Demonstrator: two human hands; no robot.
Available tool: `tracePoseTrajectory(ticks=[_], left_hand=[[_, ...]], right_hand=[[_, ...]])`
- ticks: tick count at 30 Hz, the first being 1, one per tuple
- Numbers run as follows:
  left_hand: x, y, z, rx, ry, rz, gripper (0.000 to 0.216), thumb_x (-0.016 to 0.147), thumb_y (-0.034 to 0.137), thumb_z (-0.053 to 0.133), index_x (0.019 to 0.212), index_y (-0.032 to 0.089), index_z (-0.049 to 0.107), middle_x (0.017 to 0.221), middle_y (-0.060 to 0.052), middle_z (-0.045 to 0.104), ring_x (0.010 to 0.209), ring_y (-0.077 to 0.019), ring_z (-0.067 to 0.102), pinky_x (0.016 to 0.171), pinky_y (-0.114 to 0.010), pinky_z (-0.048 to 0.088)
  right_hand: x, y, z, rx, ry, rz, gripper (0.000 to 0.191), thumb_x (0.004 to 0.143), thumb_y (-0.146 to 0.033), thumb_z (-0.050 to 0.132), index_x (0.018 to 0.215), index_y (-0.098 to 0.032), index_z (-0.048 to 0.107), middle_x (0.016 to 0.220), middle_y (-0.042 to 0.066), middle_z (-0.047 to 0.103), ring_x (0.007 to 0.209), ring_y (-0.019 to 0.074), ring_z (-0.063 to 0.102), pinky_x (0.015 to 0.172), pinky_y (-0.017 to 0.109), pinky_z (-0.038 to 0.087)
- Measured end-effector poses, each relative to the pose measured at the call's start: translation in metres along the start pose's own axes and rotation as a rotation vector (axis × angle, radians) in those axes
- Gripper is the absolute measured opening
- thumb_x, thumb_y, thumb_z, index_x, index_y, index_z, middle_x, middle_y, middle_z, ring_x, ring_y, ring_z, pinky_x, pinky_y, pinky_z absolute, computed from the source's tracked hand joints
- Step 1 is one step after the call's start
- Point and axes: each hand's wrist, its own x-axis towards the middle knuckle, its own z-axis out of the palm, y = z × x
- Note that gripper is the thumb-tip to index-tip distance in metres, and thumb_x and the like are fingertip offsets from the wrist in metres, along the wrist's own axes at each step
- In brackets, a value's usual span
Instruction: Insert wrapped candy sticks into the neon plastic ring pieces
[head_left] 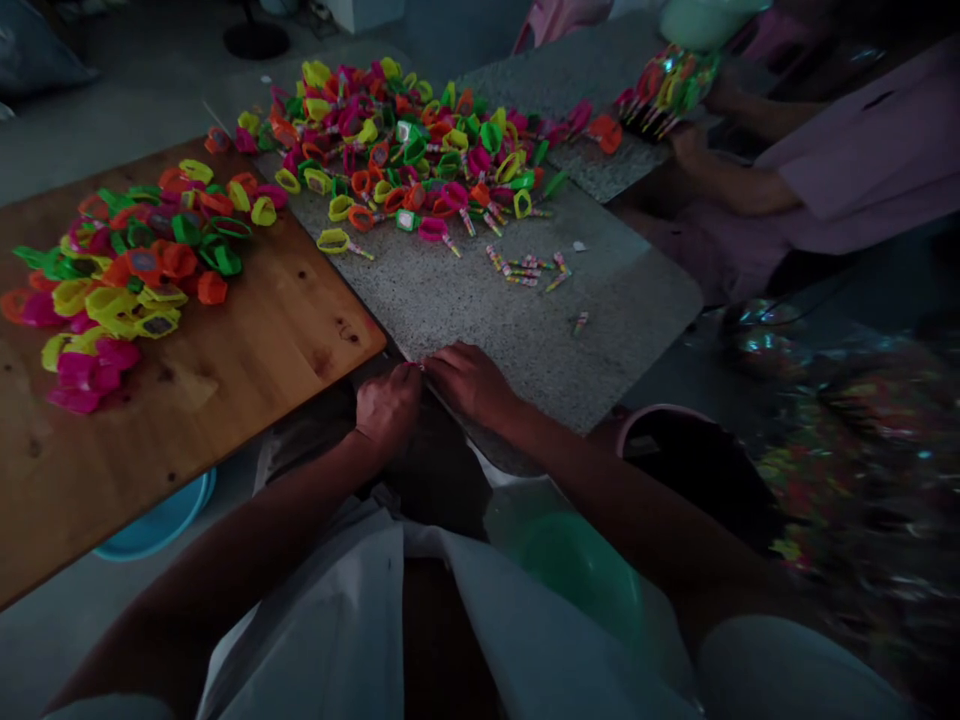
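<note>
My left hand (388, 408) is closed, its fingertips pinched together at the near corner between the two tables. Right beside it, my right hand (474, 382) has its fingers bent and pressed together, meeting the left fingertips. A small pink and white bit shows between them; the fingers hide the rest of it. On the grey table beyond lie several loose candy sticks (525, 268) in patterned wrappers. Farther back is a big heap of plastic toy watches (412, 150) in pink, green, yellow and orange, many with sticks attached.
Another heap of toy watches (142, 250) lies on the wooden table (270, 350) at left. At right, a person in a pink shirt (847, 170) holds a bunch of them. Below are a blue basin (161, 520), a dark bucket (675, 450) and filled clear bags (862, 470).
</note>
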Motion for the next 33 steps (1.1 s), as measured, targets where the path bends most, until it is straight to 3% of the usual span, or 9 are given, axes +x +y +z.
tracePoseTrajectory(ticks=[9, 17, 22, 24, 26, 30, 33], left_hand=[[0.002, 0.005, 0.001, -0.027, -0.023, -0.003, 0.033, 0.107, 0.014, 0.041, 0.125, 0.017, 0.068, 0.119, -0.016, 0.074, 0.100, -0.0258, 0.074, 0.081, -0.034, 0.057], [0.006, 0.004, -0.004, 0.021, -0.025, 0.001, 0.031, 0.106, 0.013, 0.040, 0.118, 0.016, 0.069, 0.116, -0.014, 0.075, 0.098, -0.0269, 0.076, 0.077, -0.034, 0.056], [-0.001, -0.011, -0.005, -0.114, 0.104, 0.151, 0.030, 0.109, 0.017, 0.045, 0.127, 0.016, 0.069, 0.123, -0.016, 0.075, 0.104, -0.0238, 0.076, 0.087, -0.033, 0.060], [-0.006, -0.028, -0.009, -0.192, 0.225, 0.214, 0.030, 0.110, 0.021, 0.047, 0.129, 0.019, 0.070, 0.134, -0.014, 0.074, 0.113, -0.0218, 0.074, 0.097, -0.033, 0.060], [-0.010, -0.057, -0.019, -0.233, 0.329, 0.184, 0.030, 0.110, 0.026, 0.049, 0.127, 0.020, 0.072, 0.138, -0.013, 0.073, 0.120, -0.0213, 0.072, 0.105, -0.034, 0.059], [-0.020, -0.153, -0.052, -0.170, 0.401, -0.068, 0.032, 0.107, 0.026, 0.052, 0.130, 0.018, 0.073, 0.135, -0.013, 0.074, 0.127, -0.0238, 0.068, 0.113, -0.037, 0.054], [-0.038, -0.231, -0.078, 0.000, 0.404, -0.355, 0.039, 0.102, 0.023, 0.053, 0.136, 0.017, 0.070, 0.140, -0.015, 0.070, 0.132, -0.0301, 0.062, 0.115, -0.045, 0.051]], right_hand=[[0.008, -0.001, -0.011, 0.010, -0.101, -0.014, 0.039, 0.116, -0.033, 0.039, 0.106, -0.020, 0.074, 0.099, 0.009, 0.067, 0.094, 0.0255, 0.054, 0.090, 0.041, 0.045], [0.011, -0.011, -0.008, -0.164, -0.143, -0.022, 0.025, 0.111, -0.021, 0.049, 0.106, -0.016, 0.073, 0.105, 0.012, 0.068, 0.098, 0.0263, 0.055, 0.088, 0.041, 0.043], [0.025, 0.017, -0.004, -0.159, -0.100, 0.005, 0.024, 0.112, -0.025, 0.053, 0.107, -0.016, 0.075, 0.101, 0.008, 0.069, 0.093, 0.0225, 0.056, 0.085, 0.035, 0.042], [0.041, 0.038, -0.005, -0.175, -0.062, 0.107, 0.024, 0.109, -0.023, 0.054, 0.107, -0.017, 0.077, 0.099, 0.008, 0.070, 0.092, 0.0219, 0.057, 0.083, 0.033, 0.041], [0.062, 0.062, -0.008, -0.228, -0.026, 0.256, 0.025, 0.107, -0.023, 0.055, 0.100, -0.018, 0.079, 0.096, 0.009, 0.072, 0.090, 0.0220, 0.058, 0.080, 0.032, 0.039], [0.109, 0.113, -0.012, -0.312, -0.036, 0.539, 0.032, 0.109, -0.027, 0.055, 0.110, -0.012, 0.082, 0.104, 0.017, 0.075, 0.087, 0.0221, 0.057, 0.074, 0.034, 0.031], [0.137, 0.139, -0.017, -0.251, -0.036, 0.681, 0.036, 0.110, -0.029, 0.055, 0.126, -0.009, 0.079, 0.117, 0.022, 0.074, 0.088, 0.0208, 0.056, 0.074, 0.037, 0.027]])
